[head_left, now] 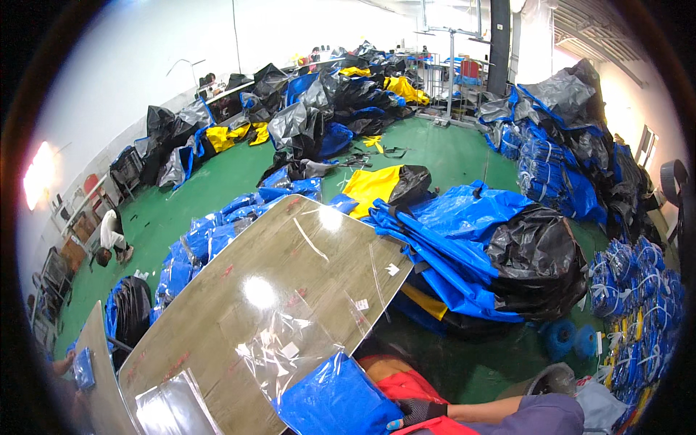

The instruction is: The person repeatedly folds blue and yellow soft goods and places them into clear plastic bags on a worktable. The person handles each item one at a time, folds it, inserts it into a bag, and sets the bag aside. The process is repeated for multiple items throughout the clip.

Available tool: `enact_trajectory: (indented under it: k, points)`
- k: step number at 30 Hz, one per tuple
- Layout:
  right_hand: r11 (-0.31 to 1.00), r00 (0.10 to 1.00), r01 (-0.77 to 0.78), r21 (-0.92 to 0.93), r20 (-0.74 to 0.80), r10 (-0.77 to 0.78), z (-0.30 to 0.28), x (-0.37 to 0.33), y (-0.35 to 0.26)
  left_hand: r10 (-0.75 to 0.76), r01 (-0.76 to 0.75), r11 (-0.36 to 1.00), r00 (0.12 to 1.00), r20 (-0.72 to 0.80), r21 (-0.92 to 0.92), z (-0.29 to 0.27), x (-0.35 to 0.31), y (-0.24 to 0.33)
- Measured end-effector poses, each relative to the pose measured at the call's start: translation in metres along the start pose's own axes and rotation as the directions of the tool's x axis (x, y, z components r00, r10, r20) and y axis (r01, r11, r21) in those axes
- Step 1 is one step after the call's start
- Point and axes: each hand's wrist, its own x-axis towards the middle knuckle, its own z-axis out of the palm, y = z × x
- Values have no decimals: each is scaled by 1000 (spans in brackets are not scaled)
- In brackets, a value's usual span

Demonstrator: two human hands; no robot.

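A folded blue tarp [337,397] lies at the near edge of the long wood-patterned table [217,319]. Its far end meets a crumpled clear plastic bag [279,348] spread over the tabletop. My right hand [424,412], in a dark glove with light blue at the fingertips, comes in from the lower right and grips the tarp's right edge; part of the fingers is hidden. Red cloth [417,384] shows around this hand. My left hand is out of the picture. Flat clear plastic sleeves [174,406] lie on the table's near left part.
At far left, another person's hand [65,362] is beside a blue packet [84,368] on a second table. A large blue and black tarp heap [500,254] stands beyond my table. Tied blue bundles [631,290] are stacked at right. Another person [112,235] bends over the green floor.
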Motion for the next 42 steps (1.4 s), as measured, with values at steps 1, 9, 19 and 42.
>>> enact_trajectory:
  k: [1,9,19,42]
  points:
    - [1000,1000,15,13,-3,-15,-2,5,-4,8,-8,1000,1000,8,-7,1,-4,0]
    - [996,1000,9,85,3,-9,27,8,-41,115,-91,990,962,247,-106,-14,-18,19]
    - [991,954,129,-38,276,-114,43,-5,-54,-484,487,869,873,56,-86,-24,-45,86]
    - [985,989,143,98,-58,-137,63,33,-74,-91,10,778,991,-97,-628,-36,-56,20]
